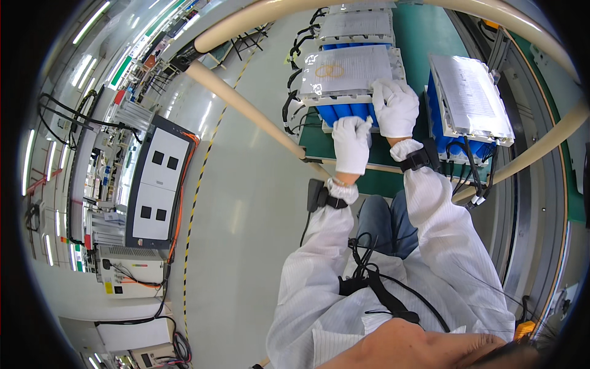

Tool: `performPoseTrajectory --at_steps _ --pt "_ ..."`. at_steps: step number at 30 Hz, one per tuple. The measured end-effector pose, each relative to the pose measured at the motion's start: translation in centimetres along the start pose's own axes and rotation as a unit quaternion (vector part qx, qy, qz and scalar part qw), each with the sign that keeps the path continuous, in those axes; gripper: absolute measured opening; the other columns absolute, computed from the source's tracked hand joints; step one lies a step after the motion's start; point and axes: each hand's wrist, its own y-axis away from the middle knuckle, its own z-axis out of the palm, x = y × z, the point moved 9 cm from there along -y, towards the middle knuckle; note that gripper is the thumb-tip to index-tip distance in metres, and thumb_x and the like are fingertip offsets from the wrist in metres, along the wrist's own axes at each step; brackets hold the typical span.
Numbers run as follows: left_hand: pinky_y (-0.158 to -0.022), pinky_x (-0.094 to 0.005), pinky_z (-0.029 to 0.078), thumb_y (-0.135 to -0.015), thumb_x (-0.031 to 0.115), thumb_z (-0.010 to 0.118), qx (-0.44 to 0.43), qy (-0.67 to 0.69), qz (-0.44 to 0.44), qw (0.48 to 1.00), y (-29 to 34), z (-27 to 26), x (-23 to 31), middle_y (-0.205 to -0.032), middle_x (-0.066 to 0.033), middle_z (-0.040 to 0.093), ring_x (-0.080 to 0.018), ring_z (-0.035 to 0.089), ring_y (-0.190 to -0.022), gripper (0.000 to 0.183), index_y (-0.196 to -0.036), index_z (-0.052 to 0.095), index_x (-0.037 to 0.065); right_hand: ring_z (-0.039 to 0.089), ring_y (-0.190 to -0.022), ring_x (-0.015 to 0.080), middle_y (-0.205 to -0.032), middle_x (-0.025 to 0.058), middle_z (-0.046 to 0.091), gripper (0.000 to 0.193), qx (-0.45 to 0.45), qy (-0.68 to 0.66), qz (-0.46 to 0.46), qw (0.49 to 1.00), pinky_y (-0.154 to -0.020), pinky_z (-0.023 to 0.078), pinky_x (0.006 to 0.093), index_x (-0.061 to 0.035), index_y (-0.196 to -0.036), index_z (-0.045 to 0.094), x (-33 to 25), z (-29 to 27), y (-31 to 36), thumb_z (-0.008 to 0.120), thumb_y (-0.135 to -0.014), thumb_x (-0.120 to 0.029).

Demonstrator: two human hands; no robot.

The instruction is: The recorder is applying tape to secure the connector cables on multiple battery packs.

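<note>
A battery pack (347,69) with a white, film-covered top and blue cylindrical cells sits in front of me on the green bench. My left hand (351,146), in a white glove, is at the pack's near side against the blue cells. Its fingers are curled together, and whatever they pinch is too small or hidden to make out. My right hand (395,109), also gloved, grips the near right corner of the same pack with bent fingers over the edge. Black cables (290,111) hang along the pack's left side.
Another battery pack (470,98) with black leads stands to the right. More packs (356,26) line up farther along the green bench (415,27). Beige tube rails (239,107) frame the work spot. A grey-and-white cabinet (161,181) with orange cable stands at left, beyond a striped floor line (195,190).
</note>
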Motion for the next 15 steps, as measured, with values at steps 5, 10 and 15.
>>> performPoseTrajectory --at_steps 5,10,15 --pt "-0.069 -0.0250 0.040 -0.088 0.014 0.053 -0.019 0.179 -0.115 0.977 0.6 -5.3 -0.8 -0.082 -0.0020 0.049 -0.0109 0.045 -0.075 0.013 -0.091 0.052 0.002 0.058 -0.074 0.0265 -0.080 0.0084 0.064 0.008 0.000 0.023 -0.011 1.000 -0.068 0.048 0.0367 -0.0058 -0.076 0.064 -0.6 0.0 -0.4 0.060 -0.073 -0.012" --pt "-0.067 -0.0203 0.037 -0.090 0.022 0.050 0.083 0.257 -0.078 0.960 -5.4 -18.4 7.3 -0.086 -0.0003 0.050 -0.0070 0.044 -0.074 0.020 -0.096 0.052 0.004 0.058 -0.073 0.0257 -0.078 0.0080 0.064 0.007 0.005 0.039 -0.014 0.999 -0.068 0.048 0.0354 -0.0049 -0.074 0.064 -0.6 -1.4 -0.5 0.060 -0.070 -0.008" --pt "-0.080 -0.0235 0.039 -0.089 0.017 0.048 0.169 0.250 0.126 0.945 -13.4 -29.0 10.8 -0.088 -0.0035 0.056 -0.0106 0.051 -0.084 0.022 -0.096 0.056 -0.003 0.058 -0.073 0.0255 -0.078 0.0081 0.064 0.007 0.024 0.028 -0.002 0.999 -0.067 0.048 0.0350 -0.0042 -0.073 0.064 -1.5 -1.6 -0.1 0.060 -0.071 -0.009"
